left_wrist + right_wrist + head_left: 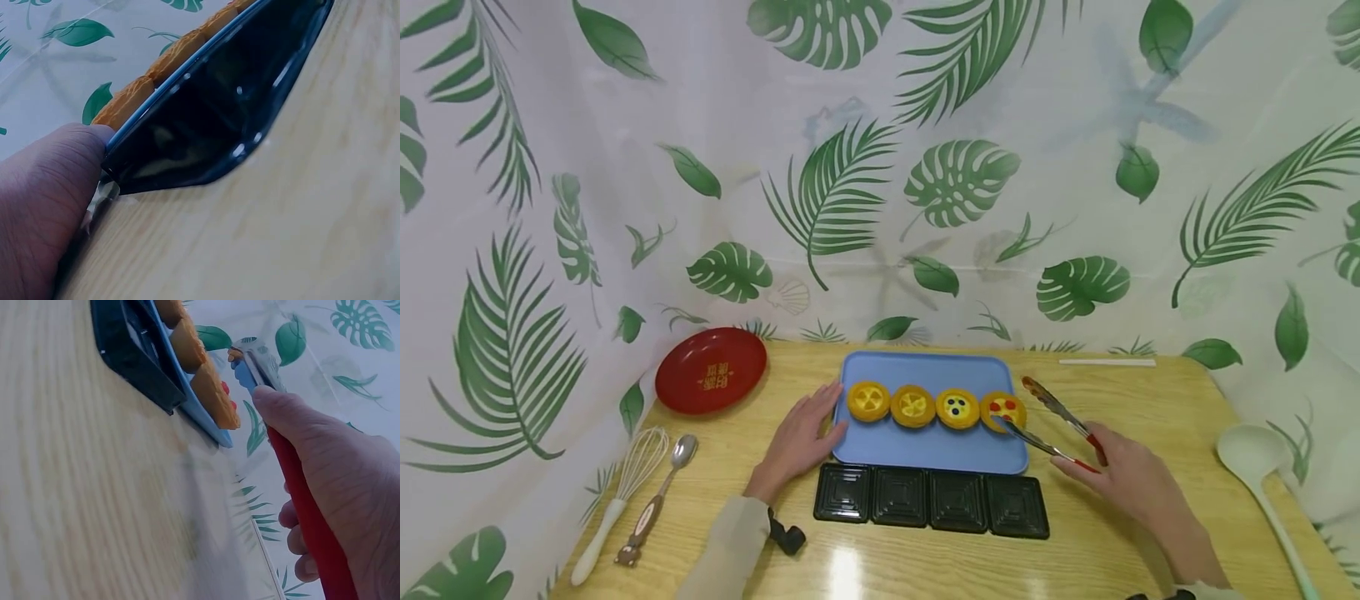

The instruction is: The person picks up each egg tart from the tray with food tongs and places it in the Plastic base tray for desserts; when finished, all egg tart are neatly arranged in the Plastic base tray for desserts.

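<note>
A blue tray point(925, 450) holds a row of several tarts: two with yellow pieces point(868, 402), one with dark berries point(957, 409), one with red pieces point(1004, 407) at the right end. My left hand point(800, 436) lies at the tray's left edge, its thumb touching the rim in the left wrist view. With my right hand point(1138, 479) I hold red-handled tongs point(1063, 414), their arms spread. One tong tip overlaps the front of the red-topped tart; the other stays right of the tray. Nothing is visibly pinched between the tips.
Joined black square moulds point(900, 498) lie in front of the tray. Leftward are a red plate point(688, 387), a whisk point(613, 508) and a spoon point(655, 496). A pale ladle point(1255, 458) lies at the right edge, a white stick point(1107, 362) at the back by the leaf-print curtain.
</note>
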Demonstrator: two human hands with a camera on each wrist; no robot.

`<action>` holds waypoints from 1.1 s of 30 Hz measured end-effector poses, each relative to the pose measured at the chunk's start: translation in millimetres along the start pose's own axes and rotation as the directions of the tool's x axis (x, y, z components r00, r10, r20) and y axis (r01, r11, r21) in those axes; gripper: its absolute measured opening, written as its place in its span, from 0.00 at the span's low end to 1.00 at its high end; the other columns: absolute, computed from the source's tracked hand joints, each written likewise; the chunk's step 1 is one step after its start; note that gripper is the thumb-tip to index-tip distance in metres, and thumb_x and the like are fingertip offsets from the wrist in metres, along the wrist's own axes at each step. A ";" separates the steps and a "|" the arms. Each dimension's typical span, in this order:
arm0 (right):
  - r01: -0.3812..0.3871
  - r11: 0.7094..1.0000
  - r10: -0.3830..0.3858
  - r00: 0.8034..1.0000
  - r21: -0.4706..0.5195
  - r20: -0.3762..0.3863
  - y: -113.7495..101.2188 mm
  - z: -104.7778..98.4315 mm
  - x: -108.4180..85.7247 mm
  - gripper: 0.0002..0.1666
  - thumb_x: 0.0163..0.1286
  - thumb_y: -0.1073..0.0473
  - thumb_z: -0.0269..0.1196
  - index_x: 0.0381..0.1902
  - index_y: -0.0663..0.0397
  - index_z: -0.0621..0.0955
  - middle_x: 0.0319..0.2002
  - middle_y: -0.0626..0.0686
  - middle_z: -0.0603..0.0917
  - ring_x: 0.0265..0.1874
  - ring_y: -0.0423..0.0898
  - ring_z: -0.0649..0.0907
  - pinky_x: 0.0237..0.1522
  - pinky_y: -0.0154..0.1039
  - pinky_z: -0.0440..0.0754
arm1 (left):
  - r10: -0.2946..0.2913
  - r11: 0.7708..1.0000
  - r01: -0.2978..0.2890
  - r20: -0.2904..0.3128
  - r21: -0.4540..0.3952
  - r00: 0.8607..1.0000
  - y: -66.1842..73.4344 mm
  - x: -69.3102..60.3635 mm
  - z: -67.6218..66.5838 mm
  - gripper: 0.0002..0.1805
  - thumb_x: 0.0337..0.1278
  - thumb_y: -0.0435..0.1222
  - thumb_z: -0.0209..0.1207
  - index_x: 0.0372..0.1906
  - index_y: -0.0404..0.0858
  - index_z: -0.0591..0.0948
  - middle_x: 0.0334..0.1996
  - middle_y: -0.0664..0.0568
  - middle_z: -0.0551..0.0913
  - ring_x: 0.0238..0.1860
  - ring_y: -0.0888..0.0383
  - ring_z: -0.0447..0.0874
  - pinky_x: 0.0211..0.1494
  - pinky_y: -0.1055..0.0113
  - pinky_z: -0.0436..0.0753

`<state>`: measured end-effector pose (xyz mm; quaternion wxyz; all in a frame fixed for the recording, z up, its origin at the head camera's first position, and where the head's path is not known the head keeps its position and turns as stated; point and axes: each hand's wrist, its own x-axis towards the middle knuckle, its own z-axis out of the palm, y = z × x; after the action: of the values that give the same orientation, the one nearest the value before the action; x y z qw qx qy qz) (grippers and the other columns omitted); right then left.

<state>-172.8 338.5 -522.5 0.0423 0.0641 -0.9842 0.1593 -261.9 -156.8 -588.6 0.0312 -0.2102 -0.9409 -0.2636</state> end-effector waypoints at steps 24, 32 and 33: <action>0.031 0.999 -0.028 0.995 -0.029 0.095 -6.4 13.6 7.8 0.43 0.67 0.24 0.62 0.53 0.58 0.78 0.19 0.47 0.66 0.18 0.44 0.70 0.19 0.41 0.67 | 0.006 1.000 -0.006 -0.023 0.001 1.000 1.2 1.0 0.9 0.39 0.76 0.55 0.51 0.84 0.45 0.59 0.82 0.55 0.58 0.83 0.51 0.54 0.84 0.52 0.53; 0.039 0.998 -0.034 0.995 -0.049 0.090 -6.1 12.4 8.0 0.38 0.69 0.25 0.61 0.53 0.54 0.79 0.20 0.47 0.65 0.20 0.44 0.70 0.20 0.42 0.66 | 0.005 1.000 -0.005 -0.023 0.003 1.000 2.0 1.4 0.2 0.39 0.76 0.55 0.51 0.84 0.45 0.59 0.82 0.54 0.59 0.83 0.52 0.55 0.84 0.52 0.53; 0.041 0.998 -0.037 0.996 -0.050 0.085 -6.2 12.0 7.7 0.37 0.70 0.26 0.61 0.52 0.53 0.79 0.20 0.46 0.65 0.20 0.44 0.70 0.20 0.42 0.66 | 0.005 1.000 -0.005 -0.024 0.003 1.000 2.2 1.4 0.3 0.39 0.76 0.55 0.52 0.84 0.45 0.59 0.82 0.54 0.59 0.83 0.52 0.55 0.84 0.53 0.53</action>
<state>-180.3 328.0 -531.2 0.0054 0.0888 -0.9875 0.1301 -262.2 -154.4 -587.6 0.0435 -0.2094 -0.9404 -0.2645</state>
